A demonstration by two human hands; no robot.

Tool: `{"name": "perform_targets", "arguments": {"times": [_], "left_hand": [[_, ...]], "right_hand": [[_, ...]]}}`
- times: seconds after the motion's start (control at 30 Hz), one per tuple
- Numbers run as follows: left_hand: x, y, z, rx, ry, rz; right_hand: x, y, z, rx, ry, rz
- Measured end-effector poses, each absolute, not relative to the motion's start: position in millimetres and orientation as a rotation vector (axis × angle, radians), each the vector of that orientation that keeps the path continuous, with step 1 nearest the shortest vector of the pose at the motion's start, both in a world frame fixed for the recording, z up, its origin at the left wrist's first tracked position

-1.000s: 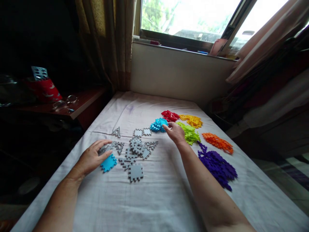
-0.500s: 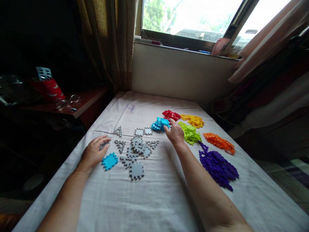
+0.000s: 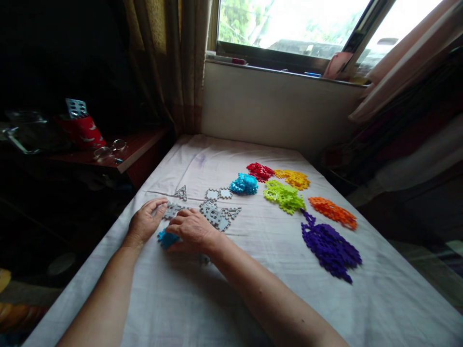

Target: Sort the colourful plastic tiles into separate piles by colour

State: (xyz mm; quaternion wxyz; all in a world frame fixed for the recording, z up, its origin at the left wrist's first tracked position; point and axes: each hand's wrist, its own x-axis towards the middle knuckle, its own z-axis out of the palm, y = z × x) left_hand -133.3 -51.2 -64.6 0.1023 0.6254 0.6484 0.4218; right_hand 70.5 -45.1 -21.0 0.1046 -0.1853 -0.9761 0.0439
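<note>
Near edge: pale sheet (image 3: 173, 308), lower centre of frame. Right hand (image 3: 195, 230), left of centre, is bent over a blue piece (image 3: 166, 238); its fingertips are hidden, so cannot tell whether they are clamped on it or only lying over it. A bit of grey shows below the right wrist, mostly covered.

Purple heap (image 3: 331, 248) lies well apart at lower right. Left hand (image 3: 143, 224), just left of the right, has thumb and fingers close at the left edge of a grey tile (image 3: 171, 210); pinched or merely touching, cannot tell.

Beyond, mid-frame: grey cluster (image 3: 214, 214), overlapping pieces; orange heap (image 3: 333, 212) to the right; lime heap (image 3: 285, 196) between. Further up: two pale squares (image 3: 219, 193) side by side, a grey triangle (image 3: 182, 193), blue heap (image 3: 244, 184). Farthest on the sheet: yellow heap (image 3: 294, 179) and red heap (image 3: 260, 172).

Step in hand (judgement): placing or adjusting blue at the near left, the left hand attending to grey. Next move likely calls for a light fingertip touch, leaving the neighbouring grey undisturbed.

Compared with 0.5 s ago: right hand was at the blue heap, which is now uncovered; it has crossed to the near left. More of the grey tile shows. Other coloured heaps: arrangement unchanged.
</note>
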Motion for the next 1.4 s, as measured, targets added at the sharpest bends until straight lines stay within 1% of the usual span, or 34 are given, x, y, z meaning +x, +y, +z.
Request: {"name": "perform_targets", "arguments": {"times": [0.23, 0.37, 0.5, 0.6, 0.7, 0.83, 1.03, 1.13, 1.27, 1.4], "left_hand": [[-132, -54, -58, 1.806, 1.977, 1.391], [-133, -55, -56, 1.764, 2.016, 1.487], [-132, -54, -56, 1.745, 2.039, 1.544], [-130, -53, -58, 1.762, 2.018, 1.564], [-128, -51, -59, 1.775, 2.000, 1.558], [-128, -51, -60, 1.772, 2.010, 1.524], [-129, -51, -62, 1.736, 2.024, 1.502], [-129, -50, -64, 1.753, 2.048, 1.490], [-128, -46, -68, 1.865, 2.072, 1.417], [-125, -48, -74, 2.014, 2.158, 1.165]], "right_hand": [[64, -42, -20, -0.583, -2.920, 0.073], [68, -39, -18, -0.667, -2.791, 0.121], [99, -9, -10, -1.023, -2.410, 0.170], [131, 32, -2, -1.424, -2.169, 0.083], [154, 69, 4, -1.650, -2.126, -0.001], [164, 94, 4, -1.800, -2.138, -0.050], [168, 93, 2, -1.799, -2.157, -0.110], [163, 85, 1, -1.690, -2.239, -0.111], [141, 65, -13, -1.431, -2.493, 0.037], [121, 39, -31, -1.364, -2.579, 0.225]]}}
